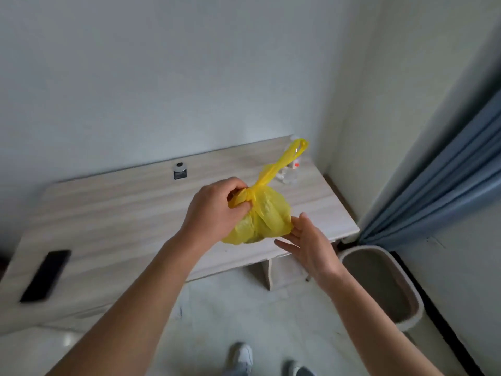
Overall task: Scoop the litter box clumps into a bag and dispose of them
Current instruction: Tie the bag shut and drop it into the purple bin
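Views: one, a wide-angle camera worn on the person's head | Faces: forward and down over both forearms, toward a table (122, 213) against a wall (135, 77) | Nearness: left hand (214, 210), right hand (311, 248) and yellow bag (268, 213) close, mid-frame | Bottom edge: floor (244, 308) and shoes (242, 356) directly below

Bare forearms (151, 280), left hand (214, 213) and right hand (311, 248); white sneakers (242, 355), grey-blue trouser cuffs (307, 372).

A pale wood-grain desk (122, 207) stands against plain white walls (162, 77) in a corner; a blue curtain (447, 172) hangs at the right above a glossy light floor (244, 308).
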Motion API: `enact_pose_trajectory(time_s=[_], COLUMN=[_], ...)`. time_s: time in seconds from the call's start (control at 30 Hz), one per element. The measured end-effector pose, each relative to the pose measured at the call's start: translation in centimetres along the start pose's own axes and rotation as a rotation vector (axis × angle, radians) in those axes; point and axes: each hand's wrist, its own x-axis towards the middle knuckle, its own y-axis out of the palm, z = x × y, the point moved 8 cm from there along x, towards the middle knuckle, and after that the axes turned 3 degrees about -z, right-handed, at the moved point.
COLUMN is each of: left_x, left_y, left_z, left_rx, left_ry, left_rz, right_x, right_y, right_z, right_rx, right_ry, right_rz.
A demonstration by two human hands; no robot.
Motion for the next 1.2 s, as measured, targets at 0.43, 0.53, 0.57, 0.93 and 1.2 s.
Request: enact_pose_trajectory(time_s=[0.43, 0.53, 0.57, 0.93, 1.2], left_x=[-20.0, -26.0, -27.9, -46.8, -54.8], left_y=[-12.7, -15.5, -16.4, -28.1, -35.5], left_z=[8.3, 9.8, 10.3, 18.2, 23.5], left_rx=[0.155, 0.188, 0.194, 0.224, 0.282], left_ry=[-0.512, -0.602, -0.630, -0.794, -0.917], left_rz=[-0.374, -0.436, -0.450, -0.622, -0.694], right_x=[-5.6, -8.9, -10.0, -23.2, -29.7], right_y=[17.7, 21.5, 22.7, 39.5, 50.1], right_z=[-8.1, -10.9, -11.8, -22.2, -28.5], right_rx=[-0.258, -0.308, -0.316, -0.386, -0.407], right_ry=[0.201, 0.257, 0.275, 0.405, 0.577], right_rz=[0.595, 0.667, 0.680, 0.865, 0.956])
